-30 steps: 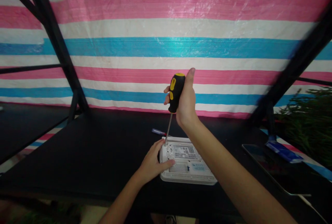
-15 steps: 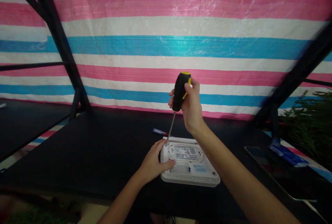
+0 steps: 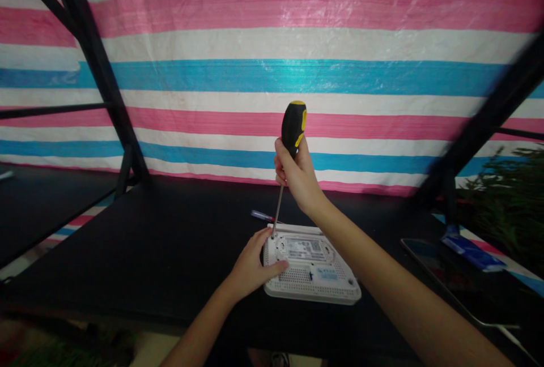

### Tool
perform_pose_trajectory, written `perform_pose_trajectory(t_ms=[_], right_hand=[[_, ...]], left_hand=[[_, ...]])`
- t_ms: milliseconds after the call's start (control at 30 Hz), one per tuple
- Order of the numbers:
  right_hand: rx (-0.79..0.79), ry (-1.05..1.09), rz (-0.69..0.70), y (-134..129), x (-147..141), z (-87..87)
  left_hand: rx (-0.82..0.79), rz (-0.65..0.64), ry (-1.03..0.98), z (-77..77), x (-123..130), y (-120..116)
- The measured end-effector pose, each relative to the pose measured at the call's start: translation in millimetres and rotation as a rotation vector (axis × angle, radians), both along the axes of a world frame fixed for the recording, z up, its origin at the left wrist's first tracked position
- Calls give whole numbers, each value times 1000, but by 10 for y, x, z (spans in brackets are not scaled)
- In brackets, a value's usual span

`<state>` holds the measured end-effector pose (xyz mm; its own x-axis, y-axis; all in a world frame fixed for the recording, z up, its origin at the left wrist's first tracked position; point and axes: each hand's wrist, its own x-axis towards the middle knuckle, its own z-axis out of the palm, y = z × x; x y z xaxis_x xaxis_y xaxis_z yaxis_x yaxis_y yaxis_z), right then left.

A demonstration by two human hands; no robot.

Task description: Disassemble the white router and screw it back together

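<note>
A white router point(image 3: 300, 290) with vent holes and a printed label lies underside up on the black table. My left hand point(image 3: 257, 268) grips its left side, the thumb resting on top and the fingers along the far left corner. In my right hand point(image 3: 297, 171) is a black and yellow screwdriver point(image 3: 293, 123), held around the lower part of its handle. The shaft runs down, slightly tilted, and its tip meets the router's far left corner. Whether the tip sits in a screw is too small to tell.
Behind the router lies a small clear-handled screwdriver point(image 3: 261, 216). To the right are a tablet point(image 3: 450, 282) with a white cable and a blue packet point(image 3: 474, 252). Black metal posts point(image 3: 97, 72) and a striped tarp point(image 3: 272, 44) bound the black table point(image 3: 170, 254).
My right hand has shifted its grip lower on the screwdriver handle and turned. The handle now stands a little higher and more upright. My left hand and the router stay in place.
</note>
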<state>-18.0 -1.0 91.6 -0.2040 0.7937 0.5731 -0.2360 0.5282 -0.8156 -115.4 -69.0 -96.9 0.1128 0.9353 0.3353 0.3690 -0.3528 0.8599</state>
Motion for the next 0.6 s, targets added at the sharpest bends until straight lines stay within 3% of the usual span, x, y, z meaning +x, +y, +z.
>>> perform_pose_trajectory(t_ms=[400, 600], right_hand=[[-3, 2, -3, -48, 40, 127], [31, -18, -14, -14, 37, 15]], left_hand=[[-21, 15, -3, 3, 3, 6], [-33, 25, -5, -3, 0, 2]])
